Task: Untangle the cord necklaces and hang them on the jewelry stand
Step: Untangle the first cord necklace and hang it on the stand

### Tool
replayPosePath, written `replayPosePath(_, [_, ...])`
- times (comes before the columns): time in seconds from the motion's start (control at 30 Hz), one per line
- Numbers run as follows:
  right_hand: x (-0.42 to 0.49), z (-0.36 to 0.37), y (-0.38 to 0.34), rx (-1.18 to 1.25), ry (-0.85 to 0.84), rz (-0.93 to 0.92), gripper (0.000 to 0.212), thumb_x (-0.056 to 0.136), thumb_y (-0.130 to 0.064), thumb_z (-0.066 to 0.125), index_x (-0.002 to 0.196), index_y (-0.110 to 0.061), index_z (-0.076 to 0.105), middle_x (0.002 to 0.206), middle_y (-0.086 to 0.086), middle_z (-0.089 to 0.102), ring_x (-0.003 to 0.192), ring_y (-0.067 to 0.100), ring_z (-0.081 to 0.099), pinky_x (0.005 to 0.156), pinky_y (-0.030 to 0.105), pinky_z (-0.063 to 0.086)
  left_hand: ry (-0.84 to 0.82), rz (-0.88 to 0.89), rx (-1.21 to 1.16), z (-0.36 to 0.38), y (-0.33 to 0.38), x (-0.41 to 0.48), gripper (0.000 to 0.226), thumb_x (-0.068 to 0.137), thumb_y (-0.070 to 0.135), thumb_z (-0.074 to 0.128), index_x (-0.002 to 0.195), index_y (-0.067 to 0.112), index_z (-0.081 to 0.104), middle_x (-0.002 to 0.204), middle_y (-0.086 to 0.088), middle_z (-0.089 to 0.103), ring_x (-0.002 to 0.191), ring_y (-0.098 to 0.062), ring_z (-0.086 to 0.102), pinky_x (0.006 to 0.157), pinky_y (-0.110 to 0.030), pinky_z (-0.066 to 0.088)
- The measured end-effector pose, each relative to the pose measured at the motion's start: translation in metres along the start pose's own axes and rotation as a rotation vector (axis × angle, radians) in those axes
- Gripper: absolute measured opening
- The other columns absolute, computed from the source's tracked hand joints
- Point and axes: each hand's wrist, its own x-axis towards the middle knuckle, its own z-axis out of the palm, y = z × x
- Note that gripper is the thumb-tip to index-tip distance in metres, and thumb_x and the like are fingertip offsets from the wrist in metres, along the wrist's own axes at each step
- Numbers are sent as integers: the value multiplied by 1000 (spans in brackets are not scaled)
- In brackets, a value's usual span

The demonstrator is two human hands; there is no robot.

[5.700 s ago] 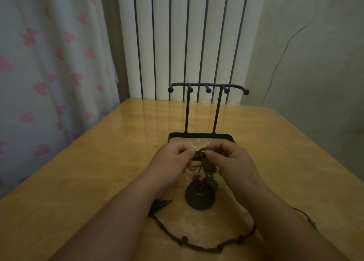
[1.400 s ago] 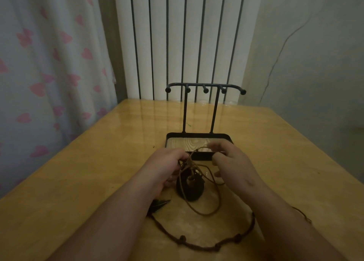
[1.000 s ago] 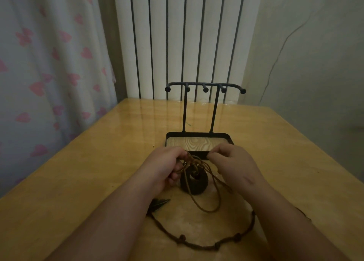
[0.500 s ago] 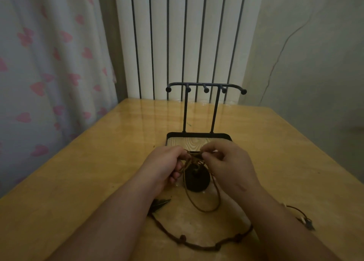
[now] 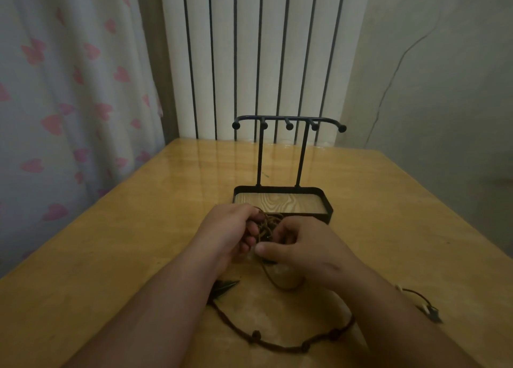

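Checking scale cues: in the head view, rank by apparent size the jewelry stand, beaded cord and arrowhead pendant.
Jewelry stand
Beaded cord (nearer the camera, partly hidden by forearms, so these two are unsure)
Arrowhead pendant, clearly smallest

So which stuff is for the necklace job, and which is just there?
For the job:
tangled brown cord, in left hand and right hand
jewelry stand
beaded necklace
small necklace by right arm

Just there:
heart curtain
radiator

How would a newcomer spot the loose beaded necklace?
On the wooden table, nearer than the jewelry stand, it lies between the forearms. The beaded necklace is a thick dark curve with spaced beads, unlike the thin brown tangle between left hand and right hand.
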Motion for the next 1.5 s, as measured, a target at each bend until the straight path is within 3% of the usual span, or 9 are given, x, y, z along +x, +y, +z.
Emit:
replayPosePath(0.23, [-1, 9, -9, -194, -66, -35, 13, 89, -43, 61, 92, -32, 67, 87, -8, 63, 80, 8, 60, 79, 37, 57, 2, 2, 4, 1, 0, 1, 19, 93, 17, 56, 85, 8, 71, 52, -1, 56, 48, -14, 50, 47, -27, 38])
replayPosePath(0.47, [1, -6, -7, 620, 76, -40, 21, 95, -12, 49, 77, -14, 60, 77, 1, 57, 68, 10, 53, 61, 24, 42, 37, 23, 155, 2, 6, -8, 19, 94, 24, 56, 84, 14, 69, 49, 5, 46, 49, -13, 41, 45, -25, 32])
replayPosePath(0.57, [2, -8, -2, 845, 152, -28, 22, 97, -15, 45, 81, -13, 60, 94, 19, 61, 83, 29, 55, 68, 36, 41, -23, -13, 131, 2, 7, -10, 20, 96, 27, 53, 85, 14, 65, 49, 5, 43, 47, -12, 38, 43, -25, 30])
replayPosePath(0.7, [2, -12, 0, 1138, 152, -47, 24, 100, -17, 39, 84, -9, 55, 88, 10, 71, 81, 27, 55, 70, 38, 43, -26, -31, 127, 2, 9, -11, 23, 97, 29, 53, 87, 14, 66, 50, 4, 43, 48, -12, 37, 45, -25, 29])
replayPosePath(0.9, [4, -22, 5, 1072, 391, 55, 22, 98, -19, 44, 78, -15, 52, 59, 0, 52, 59, 18, 46, 58, 35, 38, 25, 5, 211, -1, 13, -9, 17, 94, 26, 59, 92, 14, 71, 69, -2, 44, 61, -16, 39, 49, -26, 30])
replayPosePath(1.13, [8, -29, 17, 724, 707, 168, 30, 96, -28, 46, 83, -2, 55, 72, 6, 46, 62, 16, 40, 57, 37, 33, 170, 76, 115, -21, 18, -4, 33, 94, 34, 60, 69, 13, 57, 64, 0, 46, 64, -18, 42, 62, -33, 34])
replayPosePath(1.33, [10, -21, 18, 490, 622, 85, 27, 98, -33, 47, 88, -12, 60, 85, 12, 61, 78, 27, 56, 70, 48, 50, 180, 169, 196, -20, 18, -7, 35, 98, 37, 55, 77, 12, 68, 91, -1, 65, 91, -16, 55, 66, -29, 35])
replayPosePath(1.4, [9, -18, 16, 447, 614, 24, 25, 99, -34, 47, 87, -15, 59, 86, 13, 62, 82, 29, 59, 71, 50, 51, 66, 215, 228, -18, 18, -12, 27, 100, 33, 51, 90, 20, 72, 85, -1, 62, 93, -16, 58, 76, -29, 38])
replayPosePath(1.5, [8, -18, 16, 397, 585, -43, 24, 100, -35, 46, 87, -20, 59, 81, 3, 63, 76, 20, 60, 68, 42, 52, -24, 306, 235, -17, 15, -11, 28, 103, 27, 46, 96, 20, 72, 58, 3, 50, 69, -13, 59, 91, -33, 41])
